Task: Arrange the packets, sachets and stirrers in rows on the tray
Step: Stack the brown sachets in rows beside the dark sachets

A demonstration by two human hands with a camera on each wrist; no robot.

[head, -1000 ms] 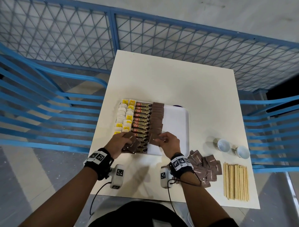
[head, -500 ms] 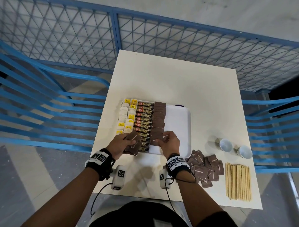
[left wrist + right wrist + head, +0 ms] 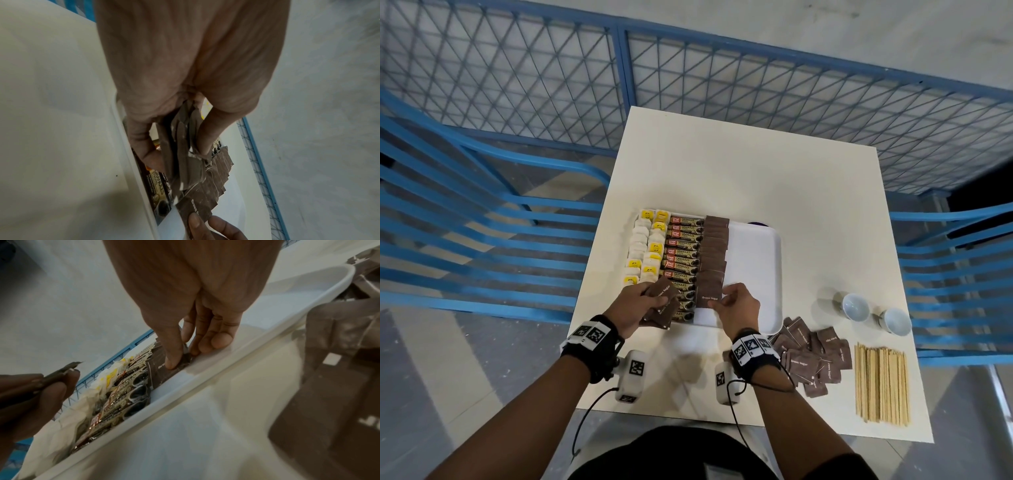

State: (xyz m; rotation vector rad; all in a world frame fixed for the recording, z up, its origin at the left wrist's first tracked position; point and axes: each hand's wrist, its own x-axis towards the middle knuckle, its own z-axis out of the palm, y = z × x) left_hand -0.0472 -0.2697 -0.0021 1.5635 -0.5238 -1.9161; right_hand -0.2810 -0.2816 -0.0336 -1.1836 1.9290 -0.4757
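A white tray (image 3: pixel 758 260) holds rows of tea bags (image 3: pixel 643 246), coffee granule sticks (image 3: pixel 683 253) and brown sugar sachets (image 3: pixel 714 246). My left hand (image 3: pixel 640 303) grips a small stack of brown sachets (image 3: pixel 185 155) over the tray's near left corner. My right hand (image 3: pixel 736 303) pinches the nearest brown sachet (image 3: pixel 709 296) of the row between thumb and fingers (image 3: pixel 174 353), low on the tray floor. The right half of the tray is bare. Loose brown sachets (image 3: pixel 811 356) and wooden stirrers (image 3: pixel 881 382) lie on the table to the right.
Two white cups (image 3: pixel 854 306) lie on their sides right of the tray. The cream table (image 3: pixel 722 164) is fenced by blue railings (image 3: pixel 482 240) on the left, right and back. Its far half holds nothing.
My right hand has brought its brown sachet down to the near end of the sachet row. My left hand has stayed with its stack.
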